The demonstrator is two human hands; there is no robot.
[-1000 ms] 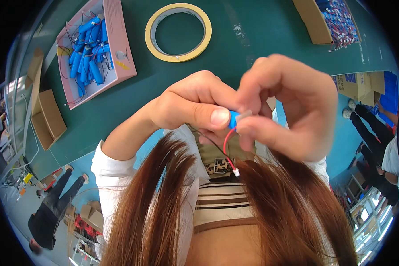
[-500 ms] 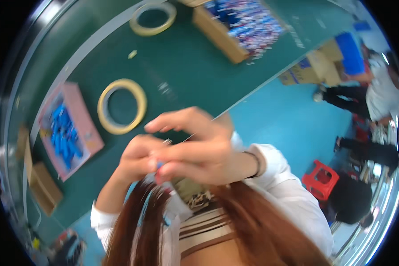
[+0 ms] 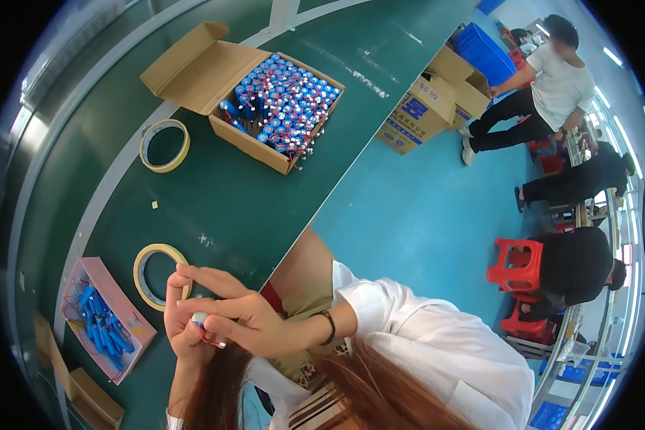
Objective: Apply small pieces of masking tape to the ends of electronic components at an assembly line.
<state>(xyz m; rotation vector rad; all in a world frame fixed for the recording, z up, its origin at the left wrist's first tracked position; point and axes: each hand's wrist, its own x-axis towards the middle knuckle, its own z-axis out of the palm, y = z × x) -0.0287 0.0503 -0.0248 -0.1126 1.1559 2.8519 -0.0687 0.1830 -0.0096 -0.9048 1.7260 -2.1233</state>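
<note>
A small cylindrical battery cell [image 3: 199, 317] shows its pale round end between my hands; red wires and a white connector dangle from it. My left hand [image 3: 182, 335] is closed around the cell from the left. My right hand [image 3: 247, 319] pinches it from the right, its thumb beneath and fingers across the top. Most of the cell's body is hidden by fingers. Just beyond my fingertips, a roll of yellowish tape [image 3: 149, 281] lies on the green table [image 3: 215, 193]. Left of my hands stands a pink box [image 3: 137, 342] holding several blue wired cells [image 3: 104, 326].
An open cardboard box [image 3: 247, 143] packed with upright blue cells stands farther back on the table. Another tape roll [image 3: 180, 154] lies beside it. An empty-looking carton [image 3: 93, 401] sits at lower left. Across the blue floor are cartons [image 3: 426, 107], red stools [image 3: 516, 264] and other people.
The view has swung right, so the table and boxes sit lower and farther left. My hands still grip the cell, whose pale end and wires now show more clearly.
</note>
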